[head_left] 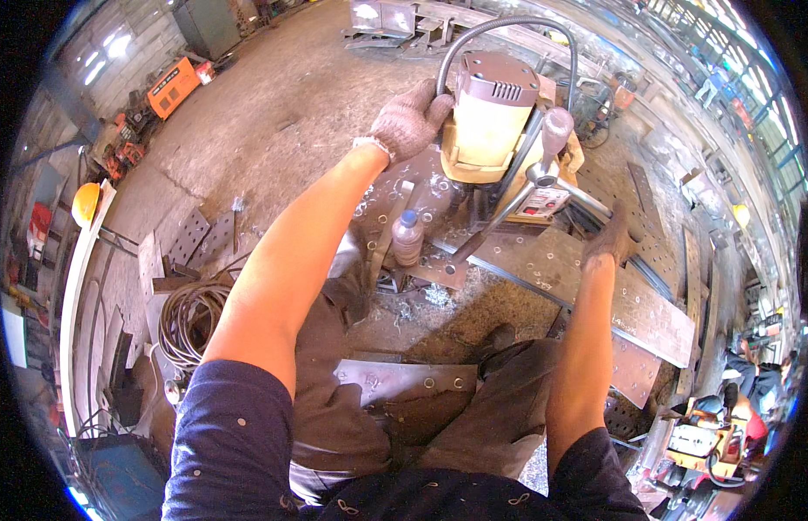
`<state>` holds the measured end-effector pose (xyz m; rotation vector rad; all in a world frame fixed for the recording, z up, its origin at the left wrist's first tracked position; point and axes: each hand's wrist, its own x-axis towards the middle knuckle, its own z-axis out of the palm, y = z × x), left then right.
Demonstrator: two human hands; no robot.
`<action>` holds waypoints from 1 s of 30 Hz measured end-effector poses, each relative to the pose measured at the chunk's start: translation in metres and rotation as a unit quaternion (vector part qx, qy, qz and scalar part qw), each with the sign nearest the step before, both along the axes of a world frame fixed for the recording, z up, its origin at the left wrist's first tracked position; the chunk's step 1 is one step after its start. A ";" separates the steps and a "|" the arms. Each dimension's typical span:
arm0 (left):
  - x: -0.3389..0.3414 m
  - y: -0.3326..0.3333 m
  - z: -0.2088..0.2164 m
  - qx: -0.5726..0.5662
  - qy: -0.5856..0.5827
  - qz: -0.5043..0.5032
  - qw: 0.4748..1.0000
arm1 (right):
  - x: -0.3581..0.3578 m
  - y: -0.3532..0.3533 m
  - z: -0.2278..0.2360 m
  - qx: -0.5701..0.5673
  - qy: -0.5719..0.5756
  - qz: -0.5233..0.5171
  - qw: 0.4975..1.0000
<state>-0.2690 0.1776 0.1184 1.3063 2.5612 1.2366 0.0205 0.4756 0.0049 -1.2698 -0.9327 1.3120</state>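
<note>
A yellow and brown magnetic drill (pixel 495 113) stands upright on a steel plate (pixel 543 256) in front of me. My left hand (pixel 408 123), in a brown knit glove, is closed at the drill's left side, where a grey cable hose (pixel 508 22) curves down; its fingertips are partly hidden. Lower right, my gloved right hand (pixel 609 233) wraps the end of one spoke of the drill's feed handle (pixel 543 176). Two other spokes point up and down-left, with dark grips. A plastic bottle with a blue cap (pixel 407 239) stands just left of the drill's base.
Metal shavings (pixel 437 295) lie below the bottle. Coiled cable (pixel 191 321) and perforated plates (pixel 202 236) are at my left. A yellow hard hat (pixel 86 205) and an orange machine (pixel 171 89) sit farther left. Lower right, a person is near another yellow machine (pixel 699 440).
</note>
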 end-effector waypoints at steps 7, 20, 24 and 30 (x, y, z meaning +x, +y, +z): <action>-0.007 0.000 -0.002 0.035 0.005 -0.038 0.999 | -0.031 -0.013 0.005 -0.164 0.160 0.198 0.953; -0.006 0.000 -0.002 -0.008 0.006 -0.018 1.000 | -0.031 -0.040 0.024 -0.161 0.185 0.232 0.941; -0.007 -0.003 -0.003 0.000 0.015 -0.021 1.000 | -0.032 -0.042 0.028 -0.178 0.184 0.252 0.933; -0.008 -0.001 -0.003 0.007 -0.001 -0.026 1.000 | -0.033 -0.042 0.027 -0.179 0.208 0.245 0.930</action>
